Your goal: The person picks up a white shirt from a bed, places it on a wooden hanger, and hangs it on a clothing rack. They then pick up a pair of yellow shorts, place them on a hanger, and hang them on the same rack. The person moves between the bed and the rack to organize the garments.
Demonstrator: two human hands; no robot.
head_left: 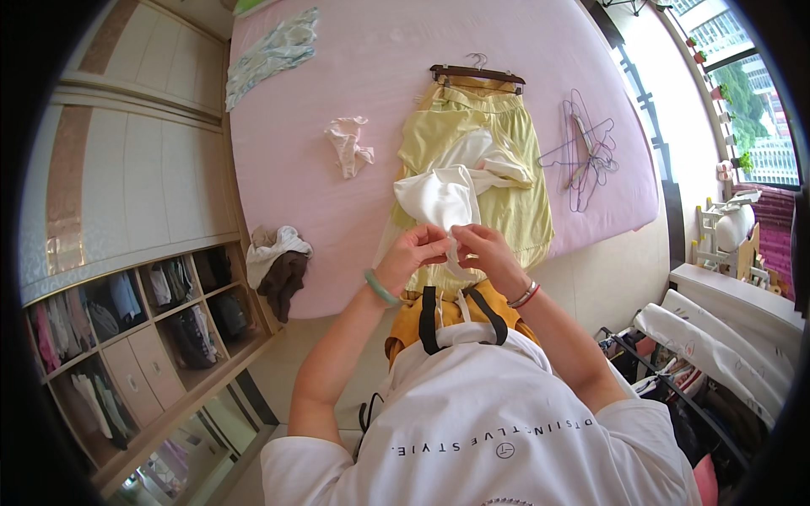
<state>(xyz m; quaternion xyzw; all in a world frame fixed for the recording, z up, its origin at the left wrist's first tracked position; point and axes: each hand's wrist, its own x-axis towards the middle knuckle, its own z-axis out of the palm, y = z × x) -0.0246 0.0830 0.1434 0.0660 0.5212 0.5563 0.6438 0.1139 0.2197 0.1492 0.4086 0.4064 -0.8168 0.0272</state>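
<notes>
A white, silky piece of clothing hangs between my hands, part of it lying over a yellow-green skirt. My left hand, with a green bangle on the wrist, pinches its near edge. Close beside it, my right hand pinches the same cloth, and a narrow strip dangles below the fingers. The yellow-green skirt lies spread on the bed, its waist at a dark brown clip hanger. More yellow-green cloth is bunched on top of the skirt.
The bed has a pink sheet. Small pale pink underwear lies left of the skirt, wire hangers right of it. White and brown clothes hang over the left edge. A cubby shelf stands left; a clothes rack stands right.
</notes>
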